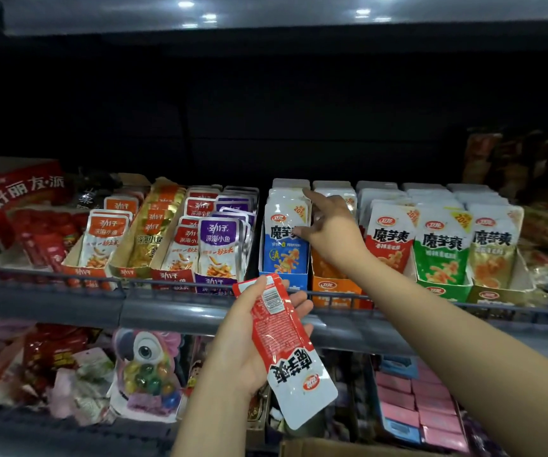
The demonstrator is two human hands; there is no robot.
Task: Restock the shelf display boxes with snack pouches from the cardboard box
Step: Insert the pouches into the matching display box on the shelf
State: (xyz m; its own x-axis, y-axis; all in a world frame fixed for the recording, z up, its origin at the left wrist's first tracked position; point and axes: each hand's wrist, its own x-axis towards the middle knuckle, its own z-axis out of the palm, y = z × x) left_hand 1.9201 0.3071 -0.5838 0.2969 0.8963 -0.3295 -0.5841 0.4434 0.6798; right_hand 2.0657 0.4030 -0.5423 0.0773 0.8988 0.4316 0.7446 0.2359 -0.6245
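Head view: left hand (249,328) holds a red-and-white snack pouch (287,347) back side up, thumb curled over its top edge, fingers cupped under it, below the shelf rail (167,311). Pouch is upside down relative to the stocked ones.

Right hand (327,227) reaches over the rail to the blue display box (284,258); index finger extended toward the top of the pouches, thumb against the front blue pouch (286,232). Looks like it's parting or steadying the stack, nothing gripped. Orange display box (333,285) sits just right of the blue one, mostly hidden behind the wrist.

Red-label display box (386,239) is further right, then the green display box (441,258). Cardboard box (348,448) only shows a corner at the bottom edge; contents not visible.

Risks:
- Held pouch is red; hand is at blue/orange. Dropping it there mixes flavours.
- Pouch inverted and reversed: needs a flip or it faces wrong.
- One-hand hold is loose, foil is slick; could slip onto the lower shelf.
- Forearm crosses the orange box; a pull-back could drag pouches forward.
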